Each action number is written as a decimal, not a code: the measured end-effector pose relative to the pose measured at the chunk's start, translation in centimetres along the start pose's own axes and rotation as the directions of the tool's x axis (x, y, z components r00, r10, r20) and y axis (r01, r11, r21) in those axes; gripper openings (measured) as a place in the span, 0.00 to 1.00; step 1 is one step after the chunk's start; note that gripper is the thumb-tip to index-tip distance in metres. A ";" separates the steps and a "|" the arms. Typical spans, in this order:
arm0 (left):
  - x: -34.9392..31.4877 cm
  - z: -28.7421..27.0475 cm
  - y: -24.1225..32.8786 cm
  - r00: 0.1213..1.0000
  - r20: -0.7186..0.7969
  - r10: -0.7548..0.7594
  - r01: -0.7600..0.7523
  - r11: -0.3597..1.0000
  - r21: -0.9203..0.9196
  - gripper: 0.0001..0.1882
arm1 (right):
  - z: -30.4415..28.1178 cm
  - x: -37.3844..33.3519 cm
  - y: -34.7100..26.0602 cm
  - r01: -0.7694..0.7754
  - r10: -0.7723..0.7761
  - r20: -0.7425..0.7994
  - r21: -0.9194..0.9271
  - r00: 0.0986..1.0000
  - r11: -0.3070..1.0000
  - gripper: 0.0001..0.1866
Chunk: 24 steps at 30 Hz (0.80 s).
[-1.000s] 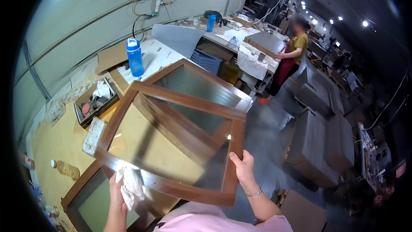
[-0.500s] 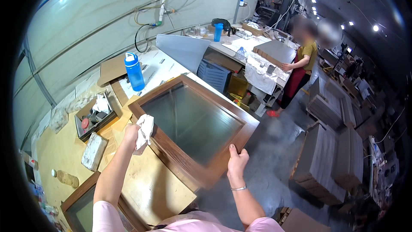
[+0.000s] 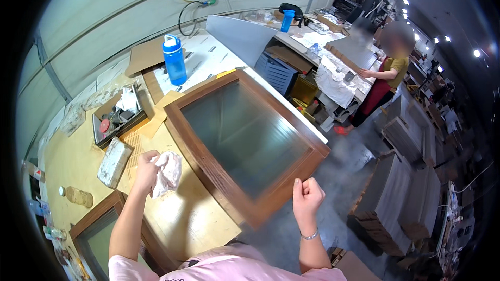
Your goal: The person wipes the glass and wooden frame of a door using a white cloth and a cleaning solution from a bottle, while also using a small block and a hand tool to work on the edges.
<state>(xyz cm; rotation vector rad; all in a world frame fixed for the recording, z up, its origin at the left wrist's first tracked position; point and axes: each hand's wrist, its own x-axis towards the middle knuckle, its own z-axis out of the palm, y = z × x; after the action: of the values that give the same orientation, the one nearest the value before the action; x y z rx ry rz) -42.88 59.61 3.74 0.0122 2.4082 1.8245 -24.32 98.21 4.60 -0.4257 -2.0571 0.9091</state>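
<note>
A bunched white cloth (image 3: 167, 173) is closed in my left hand (image 3: 147, 170), over the pale tabletop and apart from the panel. To its right lies a brown wooden-framed glass panel (image 3: 208, 165), one corner reaching past the table's edge over the floor. My right hand (image 3: 308, 198) is closed at the panel's near right edge, thumb tip against the wood; the curled fingers' undersides are hidden. A second wooden-framed panel (image 3: 94, 219) lies at the lower left, partly behind my left forearm.
Left on the worktable (image 3: 203, 224) are a white-smeared block (image 3: 114, 162), an open box of small items (image 3: 112, 138) and a plastic bottle (image 3: 77, 196). A blue water bottle (image 3: 175, 62) stands behind. A co-worker (image 3: 388, 73) stands at another bench; stacked boards (image 3: 388, 198) fill the right.
My left hand has moved the cloth away from the panel's frame, nearer to me and over the tabletop. My right hand stays at the panel's edge. The view has shifted slightly.
</note>
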 end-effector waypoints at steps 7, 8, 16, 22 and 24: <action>-3.8 8.4 4.7 0.848 0.080 0.524 -0.530 0.832 0.165 0.21 | 1.9 -2.2 -7.9 0.353 -0.403 0.625 0.209 0.669 0.912 0.14; -4.3 9.9 5.1 0.658 0.294 0.694 -0.753 0.590 0.291 0.25 | 2.6 -3.0 -7.4 0.361 -0.446 0.634 0.269 0.631 0.893 0.15; 13.9 1.7 2.2 0.980 -0.052 0.190 -0.086 0.650 0.755 0.14 | 4.1 -4.9 -7.0 0.416 -0.508 0.637 0.305 0.580 0.857 0.08; 17.8 3.6 5.7 0.676 0.349 0.648 -0.626 0.257 0.736 0.14 | 3.6 -4.4 -6.3 0.418 -0.465 0.632 0.235 0.620 0.877 0.06; 21.3 2.8 4.7 0.939 0.024 0.343 -0.227 0.565 0.793 0.15 | 3.9 -4.6 -6.4 0.398 -0.465 0.631 0.257 0.620 0.880 0.07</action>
<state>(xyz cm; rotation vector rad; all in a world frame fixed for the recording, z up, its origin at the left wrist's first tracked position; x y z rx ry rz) -64.04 65.30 5.59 0.3973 3.2518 0.6506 -24.56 89.42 5.23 0.5540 -2.5867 0.9238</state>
